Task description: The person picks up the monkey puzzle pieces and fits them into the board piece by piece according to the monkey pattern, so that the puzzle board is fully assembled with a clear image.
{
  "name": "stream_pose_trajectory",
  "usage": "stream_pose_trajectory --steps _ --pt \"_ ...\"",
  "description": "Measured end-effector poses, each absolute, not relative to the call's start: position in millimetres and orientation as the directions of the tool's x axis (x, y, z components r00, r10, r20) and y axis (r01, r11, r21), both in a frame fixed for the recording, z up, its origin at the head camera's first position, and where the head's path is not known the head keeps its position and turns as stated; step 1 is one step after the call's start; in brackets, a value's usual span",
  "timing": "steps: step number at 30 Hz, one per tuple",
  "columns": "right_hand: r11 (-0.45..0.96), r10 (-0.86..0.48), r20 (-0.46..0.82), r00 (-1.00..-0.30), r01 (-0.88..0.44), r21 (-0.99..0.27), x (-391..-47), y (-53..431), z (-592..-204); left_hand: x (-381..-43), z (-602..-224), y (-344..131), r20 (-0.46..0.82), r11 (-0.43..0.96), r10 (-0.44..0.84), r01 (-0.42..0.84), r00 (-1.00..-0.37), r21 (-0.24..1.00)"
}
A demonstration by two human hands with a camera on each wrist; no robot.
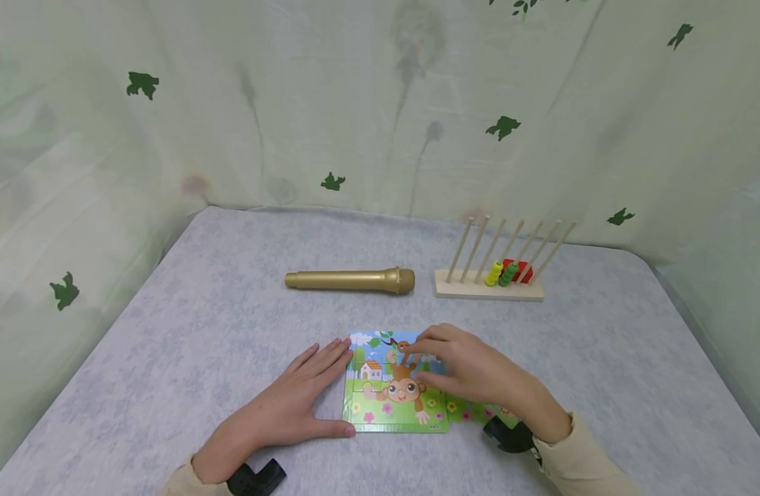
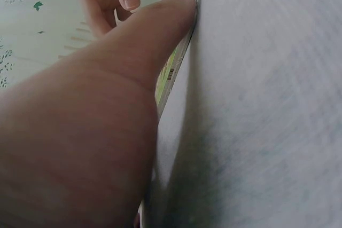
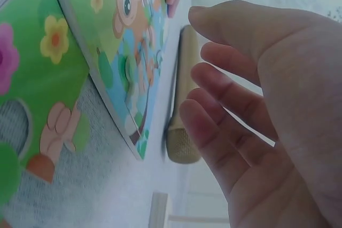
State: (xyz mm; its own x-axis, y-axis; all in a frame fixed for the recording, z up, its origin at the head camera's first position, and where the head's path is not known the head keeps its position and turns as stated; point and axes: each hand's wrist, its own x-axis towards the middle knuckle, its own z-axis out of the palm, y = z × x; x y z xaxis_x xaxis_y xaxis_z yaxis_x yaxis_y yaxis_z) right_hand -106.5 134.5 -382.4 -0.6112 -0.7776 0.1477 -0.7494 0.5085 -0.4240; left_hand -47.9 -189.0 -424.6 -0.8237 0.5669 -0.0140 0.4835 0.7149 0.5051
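Observation:
A square jigsaw puzzle with a cartoon monkey and a small house lies flat near the front of the table. My left hand rests along its left side, fingers straight, fingertips at the upper left edge and thumb at the lower left corner. Over the puzzle's right part hovers my right hand, its fingers loosely bent, with nothing between thumb and fingers in the right wrist view. Partly under that hand and wrist, a loose green puzzle piece with flowers and a printed monkey's hand lies beside the puzzle's right edge.
A gold microphone lies behind the puzzle. To its right stands a wooden peg rack with yellow beads, green beads and a red piece. A pale curtain with green leaf shapes hangs behind the table.

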Motion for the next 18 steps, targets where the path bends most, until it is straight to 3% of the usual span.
stream_pose_trajectory --steps 18 --pt "0.574 -0.742 0.097 -0.664 -0.703 -0.42 -103.6 171.0 -381.5 -48.5 -424.8 -189.1 -0.026 0.718 0.567 0.478 -0.823 0.507"
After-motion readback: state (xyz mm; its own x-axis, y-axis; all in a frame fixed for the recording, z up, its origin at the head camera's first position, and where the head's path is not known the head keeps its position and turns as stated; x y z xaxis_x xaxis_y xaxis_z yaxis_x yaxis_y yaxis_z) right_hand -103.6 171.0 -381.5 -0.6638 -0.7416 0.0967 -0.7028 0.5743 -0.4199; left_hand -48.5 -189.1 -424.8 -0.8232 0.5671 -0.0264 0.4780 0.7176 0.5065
